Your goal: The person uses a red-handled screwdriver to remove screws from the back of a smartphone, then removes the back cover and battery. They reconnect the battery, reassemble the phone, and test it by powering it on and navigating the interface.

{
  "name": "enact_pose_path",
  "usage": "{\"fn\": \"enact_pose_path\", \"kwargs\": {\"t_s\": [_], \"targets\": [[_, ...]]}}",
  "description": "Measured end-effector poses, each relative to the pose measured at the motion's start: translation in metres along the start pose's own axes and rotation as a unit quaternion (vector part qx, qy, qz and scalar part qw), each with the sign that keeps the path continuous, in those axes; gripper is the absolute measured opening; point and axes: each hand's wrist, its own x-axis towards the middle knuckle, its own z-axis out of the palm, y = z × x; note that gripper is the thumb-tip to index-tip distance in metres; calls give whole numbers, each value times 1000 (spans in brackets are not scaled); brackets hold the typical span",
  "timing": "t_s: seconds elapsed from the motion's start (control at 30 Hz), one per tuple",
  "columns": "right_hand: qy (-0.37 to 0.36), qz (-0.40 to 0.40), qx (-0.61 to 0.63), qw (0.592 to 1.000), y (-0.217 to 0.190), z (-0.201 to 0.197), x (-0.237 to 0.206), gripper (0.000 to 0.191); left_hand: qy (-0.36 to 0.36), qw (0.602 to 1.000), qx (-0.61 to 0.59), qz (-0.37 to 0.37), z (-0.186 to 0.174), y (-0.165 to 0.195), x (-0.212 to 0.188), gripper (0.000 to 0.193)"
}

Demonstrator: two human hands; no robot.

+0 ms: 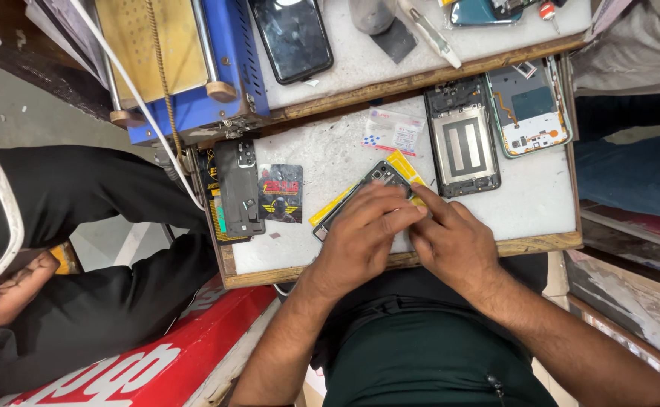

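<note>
White work tray point(330, 162) fills centre frame, pulled over the person's lap so the parts sit within easy reach. Blue and yellow machine point(186, 68) sits upper left, on the shelf above. Two opened phone bodies lie upper right, parked out of the way: a black frame point(462, 143) and a teal-edged back point(529, 105). A dark phone case point(239, 188) and a black sachet point(281, 192) rest at the tray's left. The grey phone point(379, 179) lies at centre, flat on a yellow card point(405, 166), long axis diagonal, camera end toward upper right. Left hand point(364, 234) presses flat over it, fingers spread, steadying it; right hand point(450, 241) has fingertips bunched against its right edge, perhaps pinching something, cannot tell what.
</note>
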Motion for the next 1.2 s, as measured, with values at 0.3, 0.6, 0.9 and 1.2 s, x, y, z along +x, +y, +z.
{"fn": "enact_pose_path", "kwargs": {"t_s": [0.3,0.6,0.9,1.2], "targets": [[-1,-8,-32,999,-6,-1,-5,28,21,990,131,45,-1,8,1,53],[-1,-16,-52,999,-6,3,-6,28,49,995,91,15,-1,3,-3,45],[2,-27,-72,997,-9,1,-2,35,-12,999,47,2,-1,7,-7,49],[-15,-21,-79,997,-11,-2,-3,40,37,986,129,95,-4,16,1,53]]}}
